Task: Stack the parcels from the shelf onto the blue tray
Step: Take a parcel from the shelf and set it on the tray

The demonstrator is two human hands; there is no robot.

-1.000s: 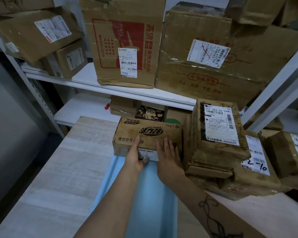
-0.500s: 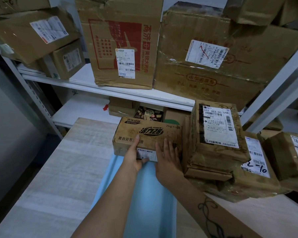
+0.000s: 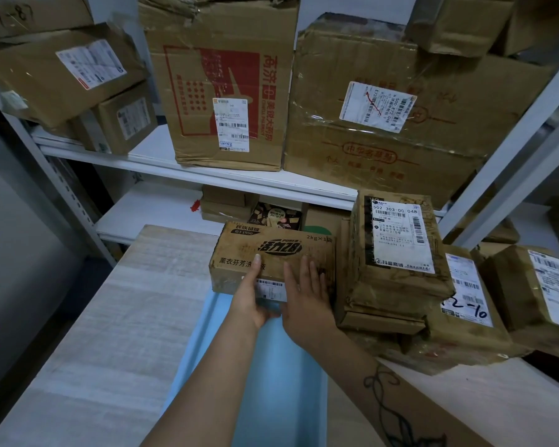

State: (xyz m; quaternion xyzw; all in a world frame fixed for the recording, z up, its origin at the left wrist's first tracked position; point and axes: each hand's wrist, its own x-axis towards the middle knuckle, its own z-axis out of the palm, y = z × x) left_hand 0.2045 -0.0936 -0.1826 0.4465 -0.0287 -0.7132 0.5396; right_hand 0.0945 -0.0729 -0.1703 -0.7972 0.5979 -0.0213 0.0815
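Note:
A long brown detergent carton (image 3: 271,250) with black print lies at the far end of the blue tray (image 3: 271,366). My left hand (image 3: 250,295) grips its near face, fingers up the front and thumb beneath. My right hand (image 3: 307,295) lies flat against the same face, fingers spread, beside the left. To the right stands a stack of taped parcels (image 3: 397,253) with white labels. The tray's far end is hidden by the carton.
The tray lies on a pale wooden table (image 3: 110,333). A white metal shelf (image 3: 162,166) behind holds a large red-printed box (image 3: 220,85), a wide taped box (image 3: 384,108) and smaller boxes (image 3: 62,75) at left. More labelled parcels (image 3: 536,291) sit at right.
Both hands have stayed on the carton's near face. The view has shifted slightly; the carton's position has hardly changed.

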